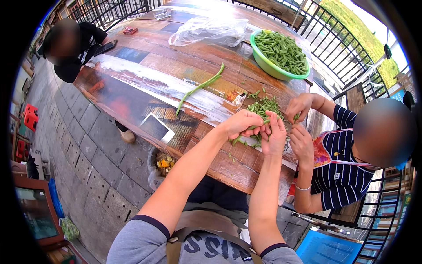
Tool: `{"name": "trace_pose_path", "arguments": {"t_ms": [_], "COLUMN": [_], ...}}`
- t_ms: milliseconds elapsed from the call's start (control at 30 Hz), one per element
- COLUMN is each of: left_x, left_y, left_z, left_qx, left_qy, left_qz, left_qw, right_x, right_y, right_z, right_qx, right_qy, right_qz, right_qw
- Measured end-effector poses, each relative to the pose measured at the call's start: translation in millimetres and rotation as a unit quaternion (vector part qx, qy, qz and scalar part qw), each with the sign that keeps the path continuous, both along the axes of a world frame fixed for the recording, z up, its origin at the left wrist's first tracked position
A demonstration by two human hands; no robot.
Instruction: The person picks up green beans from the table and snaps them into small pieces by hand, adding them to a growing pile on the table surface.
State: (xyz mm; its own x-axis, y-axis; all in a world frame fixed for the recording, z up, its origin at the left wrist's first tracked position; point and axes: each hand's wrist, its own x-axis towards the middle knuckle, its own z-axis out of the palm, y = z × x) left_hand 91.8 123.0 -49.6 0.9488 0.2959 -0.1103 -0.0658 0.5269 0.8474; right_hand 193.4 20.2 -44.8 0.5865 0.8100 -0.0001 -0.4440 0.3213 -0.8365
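My left hand (243,123) pinches a green bean (255,126) between thumb and fingers, above the near right part of the table. Close against it, my right hand (275,133) has its fingers on the same bean, with the forefinger and thumb raised around its end. Just beyond my hands lies a pile of green bean pieces (265,106), partly hidden by them. More bean lengths (236,140) show under my left hand. Farther left, a few long whole beans (201,86) lie together across the table.
A green plastic basin (268,67) heaped with bean pieces stands at the far right of the wooden-plank table (161,66), beside a clear plastic bag (209,31). A co-worker's hands (300,140) work close on my right. A lined waste bin (155,165) stands below the near edge.
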Motion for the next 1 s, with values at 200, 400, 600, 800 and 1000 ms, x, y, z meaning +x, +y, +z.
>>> {"name": "trace_pose_path", "arguments": {"t_ms": [200,400,600,800,1000], "left_x": [2.1,1.2,3.5,-0.6,-2.6], "left_y": [1.2,2.8,3.9,1.3,5.8], "left_z": [-0.5,-3.9,-10.7,7.8,0.8], "left_qx": [0.036,0.046,0.036,-0.082,-0.100], "left_qy": [0.026,0.029,0.033,-0.030,-0.066], "left_qz": [0.037,0.057,0.090,0.061,-0.002], "left_qw": [0.998,0.997,0.995,0.994,0.993], "right_x": [-12.5,-20.0,-36.2,-18.2,2.5], "right_y": [5.6,4.5,8.4,4.8,2.0], "right_z": [-2.8,3.6,3.6,0.9,-2.8], "right_qx": [-0.037,-0.063,-0.017,0.066,0.133], "right_qy": [-0.380,-0.547,-0.600,-0.189,0.174], "right_qz": [-0.196,-0.232,-0.228,-0.146,-0.001], "right_qw": [0.903,0.802,0.767,0.969,0.976]}}
